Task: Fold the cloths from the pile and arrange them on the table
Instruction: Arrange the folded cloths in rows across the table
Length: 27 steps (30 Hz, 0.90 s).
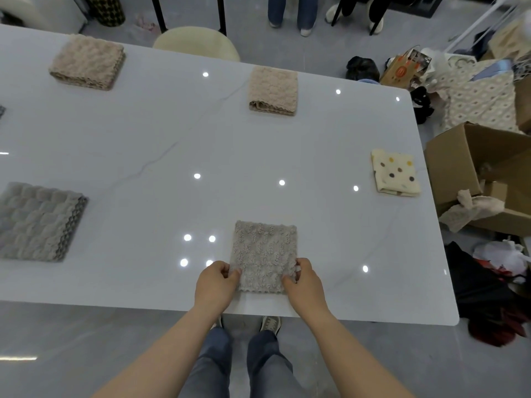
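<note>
A grey-beige fluffy cloth (264, 251) lies folded into a square near the front edge of the white table (178, 145). My left hand (216, 282) pinches its near left corner and my right hand (304, 282) pinches its near right corner. Other folded cloths lie spread out on the table: a grey one (40, 221) at the left, a pink-beige one (87, 62) at the far left, another pink-beige one (273, 91) at the far middle, and a cream dotted one (395, 173) at the right edge.
An open cardboard box (485, 170) with a crumpled beige cloth (471, 212) hanging out stands on the floor right of the table. Bags and fabrics (482, 99) clutter the floor beyond. A cream stool (198, 43) and people's legs (293, 12) are behind the far edge.
</note>
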Each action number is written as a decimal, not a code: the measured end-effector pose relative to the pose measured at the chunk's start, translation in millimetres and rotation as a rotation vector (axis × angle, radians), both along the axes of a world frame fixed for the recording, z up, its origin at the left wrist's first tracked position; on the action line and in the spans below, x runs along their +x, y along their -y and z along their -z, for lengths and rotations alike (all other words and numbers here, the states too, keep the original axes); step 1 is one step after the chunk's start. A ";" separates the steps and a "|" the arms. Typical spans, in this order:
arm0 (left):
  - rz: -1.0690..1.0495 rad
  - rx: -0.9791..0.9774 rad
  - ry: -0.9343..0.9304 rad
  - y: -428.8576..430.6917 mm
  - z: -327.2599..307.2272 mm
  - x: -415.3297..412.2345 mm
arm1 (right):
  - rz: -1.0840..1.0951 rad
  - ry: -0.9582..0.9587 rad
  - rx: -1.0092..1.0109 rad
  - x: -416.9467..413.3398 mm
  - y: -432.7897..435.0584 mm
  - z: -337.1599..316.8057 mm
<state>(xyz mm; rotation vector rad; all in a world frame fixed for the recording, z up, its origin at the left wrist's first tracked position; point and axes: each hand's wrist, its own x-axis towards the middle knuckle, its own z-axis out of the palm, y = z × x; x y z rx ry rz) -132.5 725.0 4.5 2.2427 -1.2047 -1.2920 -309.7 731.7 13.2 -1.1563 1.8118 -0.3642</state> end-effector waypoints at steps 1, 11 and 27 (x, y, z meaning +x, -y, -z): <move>-0.008 0.001 -0.015 -0.3 -1.2 0.5 | 0.008 0.004 0.009 -0.7 -0.2 -0.8; 0.006 0.009 -0.053 -7.0 -5.1 6.3 | 0.016 0.025 0.019 -1.2 -5.4 -5.2; -0.016 0.008 -0.067 -6.2 -9.8 11.5 | 0.089 -0.038 0.037 -5.0 -2.7 -9.4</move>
